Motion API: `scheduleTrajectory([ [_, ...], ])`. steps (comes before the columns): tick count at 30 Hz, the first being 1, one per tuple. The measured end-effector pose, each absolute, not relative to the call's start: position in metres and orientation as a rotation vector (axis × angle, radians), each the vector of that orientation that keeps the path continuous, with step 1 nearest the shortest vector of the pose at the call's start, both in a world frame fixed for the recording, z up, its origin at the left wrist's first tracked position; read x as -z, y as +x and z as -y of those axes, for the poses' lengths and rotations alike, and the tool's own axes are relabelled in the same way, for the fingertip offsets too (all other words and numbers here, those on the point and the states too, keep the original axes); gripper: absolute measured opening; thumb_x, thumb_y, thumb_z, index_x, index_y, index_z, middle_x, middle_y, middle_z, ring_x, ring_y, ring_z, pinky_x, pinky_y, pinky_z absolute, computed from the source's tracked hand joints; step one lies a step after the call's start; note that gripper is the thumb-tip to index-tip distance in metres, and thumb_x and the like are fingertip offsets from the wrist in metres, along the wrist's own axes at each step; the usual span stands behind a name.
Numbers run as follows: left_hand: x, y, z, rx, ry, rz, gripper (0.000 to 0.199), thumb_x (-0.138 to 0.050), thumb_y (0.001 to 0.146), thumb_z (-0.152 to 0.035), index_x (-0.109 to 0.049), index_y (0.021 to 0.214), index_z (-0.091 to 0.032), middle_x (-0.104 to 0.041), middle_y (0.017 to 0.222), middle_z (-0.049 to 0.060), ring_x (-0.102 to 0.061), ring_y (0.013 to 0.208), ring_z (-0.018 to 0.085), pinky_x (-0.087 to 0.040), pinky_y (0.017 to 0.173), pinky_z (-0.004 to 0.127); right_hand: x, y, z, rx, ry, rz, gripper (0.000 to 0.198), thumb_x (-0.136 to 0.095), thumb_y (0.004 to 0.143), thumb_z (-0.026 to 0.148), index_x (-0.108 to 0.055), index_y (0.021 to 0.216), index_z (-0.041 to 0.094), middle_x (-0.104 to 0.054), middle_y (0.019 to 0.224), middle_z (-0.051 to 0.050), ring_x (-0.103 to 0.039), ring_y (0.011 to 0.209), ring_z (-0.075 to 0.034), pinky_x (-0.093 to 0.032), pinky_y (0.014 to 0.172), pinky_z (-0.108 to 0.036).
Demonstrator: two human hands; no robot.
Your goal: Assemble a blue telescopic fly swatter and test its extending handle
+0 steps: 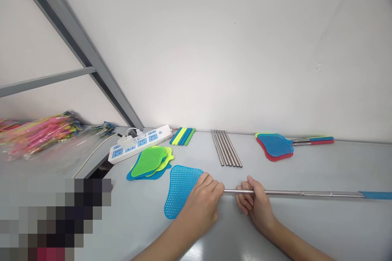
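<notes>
A blue telescopic fly swatter (183, 187) lies crosswise in front of me, its metal rod drawn out long toward a blue handle at the right edge. My left hand (206, 195) is closed around the neck, where the perforated head meets the rod; that joint is hidden under the fingers. Further along, my right hand (255, 202) curls around the rod, thumb resting against it. Behind my hands lies a row of several bare metal rods (226, 149). Left of them are several coloured handle sleeves (183, 136). Loose green, yellow and blue swatter heads (149, 161) overlap at the left.
A white power strip (141, 143) with plugs sits behind the loose heads. Swatters with handles (277, 145) are stacked at the back right, near the wall. Plastic-wrapped colourful packs (39, 134) lie on the far left. A grey metal frame (82, 49) rises there.
</notes>
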State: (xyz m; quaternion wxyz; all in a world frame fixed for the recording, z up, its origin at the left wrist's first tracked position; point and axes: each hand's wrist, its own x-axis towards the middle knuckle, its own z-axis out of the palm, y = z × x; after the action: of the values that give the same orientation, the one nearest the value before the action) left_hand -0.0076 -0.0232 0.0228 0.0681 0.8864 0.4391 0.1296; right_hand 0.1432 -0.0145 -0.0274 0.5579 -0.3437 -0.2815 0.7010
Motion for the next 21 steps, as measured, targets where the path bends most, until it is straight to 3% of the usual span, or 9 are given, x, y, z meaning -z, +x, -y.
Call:
scheduleTrajectory([
  [17,-0.018,0.004,0.030,-0.389,2.696,-1.373,0.030,-0.033,0.049,0.007,-0.038,0.067,-0.017,-0.043,0.066,0.001,-0.035,0.068,0.016,-0.034,0.075,0.032,0.027,0.132,0.020,-1.773,-0.729,0.616,0.048,-0.032,0.080,0.038,-0.030,0.036,0.019,-0.024,0.029,0.005,-0.034,0.024,-0.010,-0.020,0.029,-0.023],
  [21,-0.013,0.003,0.030,-0.412,2.687,-1.394,0.032,-0.033,0.049,0.007,-0.038,0.069,-0.017,-0.044,0.068,0.001,-0.035,0.069,0.016,-0.034,0.075,0.032,0.027,0.132,0.020,-1.813,-0.761,0.626,0.048,-0.031,0.080,0.042,-0.031,0.037,0.019,-0.026,0.030,0.004,-0.033,0.023,-0.010,-0.013,0.024,-0.020],
])
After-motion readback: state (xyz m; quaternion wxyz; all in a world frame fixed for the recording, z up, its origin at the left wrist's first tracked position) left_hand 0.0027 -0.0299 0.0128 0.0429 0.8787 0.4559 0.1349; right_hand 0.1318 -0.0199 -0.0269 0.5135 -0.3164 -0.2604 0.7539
